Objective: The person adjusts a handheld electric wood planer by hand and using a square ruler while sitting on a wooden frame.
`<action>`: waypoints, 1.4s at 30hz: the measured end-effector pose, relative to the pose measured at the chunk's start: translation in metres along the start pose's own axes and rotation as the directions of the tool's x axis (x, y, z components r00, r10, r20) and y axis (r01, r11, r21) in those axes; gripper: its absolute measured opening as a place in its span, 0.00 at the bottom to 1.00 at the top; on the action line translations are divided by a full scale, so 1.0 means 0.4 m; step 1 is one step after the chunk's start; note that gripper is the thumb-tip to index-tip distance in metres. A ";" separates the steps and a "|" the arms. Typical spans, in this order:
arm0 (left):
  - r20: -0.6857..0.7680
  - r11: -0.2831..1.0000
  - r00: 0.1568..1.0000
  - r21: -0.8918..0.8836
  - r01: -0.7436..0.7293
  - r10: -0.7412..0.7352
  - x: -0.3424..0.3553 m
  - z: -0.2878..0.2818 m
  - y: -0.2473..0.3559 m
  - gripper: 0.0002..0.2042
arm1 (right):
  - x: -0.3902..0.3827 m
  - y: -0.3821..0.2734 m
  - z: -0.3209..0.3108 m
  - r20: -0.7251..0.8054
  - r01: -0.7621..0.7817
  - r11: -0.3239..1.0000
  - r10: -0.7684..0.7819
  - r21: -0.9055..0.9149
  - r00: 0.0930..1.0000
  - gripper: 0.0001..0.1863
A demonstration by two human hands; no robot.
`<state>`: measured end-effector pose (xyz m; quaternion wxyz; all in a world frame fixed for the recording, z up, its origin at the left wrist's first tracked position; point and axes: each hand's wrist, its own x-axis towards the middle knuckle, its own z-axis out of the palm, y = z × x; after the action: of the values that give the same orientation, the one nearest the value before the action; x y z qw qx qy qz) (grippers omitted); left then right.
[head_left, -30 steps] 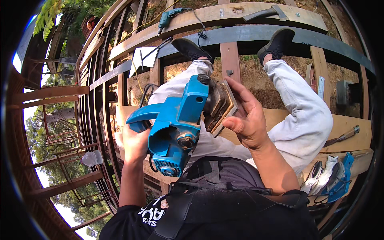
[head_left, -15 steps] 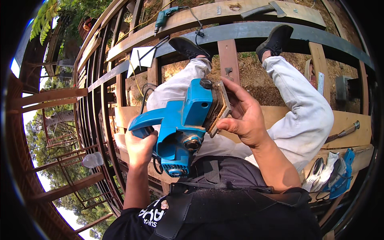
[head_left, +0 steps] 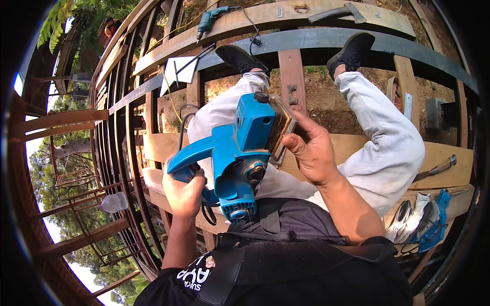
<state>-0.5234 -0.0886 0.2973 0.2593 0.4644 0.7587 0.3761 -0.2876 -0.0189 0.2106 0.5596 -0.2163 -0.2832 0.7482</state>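
Note:
A blue electric hand planer is held tilted above my lap, its dusty sole plate facing right. My left hand is closed around the planer's rear handle, fingers partly hidden under it. My right hand is at the sole with thumb and fingers apart. Its fingertips reach behind the plate's edge and are partly hidden, while the thumb stands off the near side. A black knob tops the planer's front end. The black cord loops behind the handle.
Wooden beams and a grey metal beam cross ahead over open gaps. A teal drill and a hatchet lie on the far plank. At right are a chisel, gloves and a blue circular saw.
My right hand has loosened from the sole plate, its fingers slipping lower and the thumb lifting off. The planer has turned slightly and shifted a little right, still in my left hand.

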 end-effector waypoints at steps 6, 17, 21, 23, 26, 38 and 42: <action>0.008 0.997 1.000 0.071 -0.023 0.023 -0.039 0.025 0.028 0.24 | 0.001 -0.017 -0.002 -0.142 -0.226 0.945 0.196 -0.236 0.970 0.22; 0.136 0.923 0.922 0.089 -0.375 0.361 -0.116 0.083 0.034 0.32 | 0.104 0.019 0.004 -0.210 -0.196 0.940 0.140 -0.279 0.968 0.29; 0.303 0.923 0.880 0.003 -0.384 0.365 -0.113 0.063 0.025 0.35 | 0.130 0.049 0.033 -0.198 -0.268 0.954 0.239 -0.134 0.951 0.22; 0.308 0.888 0.840 -0.040 -0.458 0.447 -0.087 0.094 0.029 0.37 | 0.140 0.073 -0.016 -0.203 -0.339 0.937 0.318 -0.078 0.926 0.21; 0.237 0.890 0.859 -0.163 -0.425 0.454 -0.077 0.158 0.036 0.34 | 0.136 0.072 -0.014 -0.125 -0.469 0.864 0.493 0.180 0.861 0.23; 0.433 0.832 0.866 -0.554 0.035 0.252 -0.119 0.085 -0.105 0.15 | 0.045 0.100 -0.176 -0.193 -0.444 0.886 0.463 0.134 0.865 0.29; 0.479 0.803 0.850 -0.583 0.122 0.219 -0.120 0.048 -0.135 0.14 | 0.027 0.078 -0.171 -0.164 -0.429 0.895 0.445 0.123 0.881 0.30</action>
<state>-0.5158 -0.1409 0.2444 0.5778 0.4641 0.4896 0.4594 -0.2693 -0.0026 0.1388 0.4091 -0.3207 -0.1418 0.8424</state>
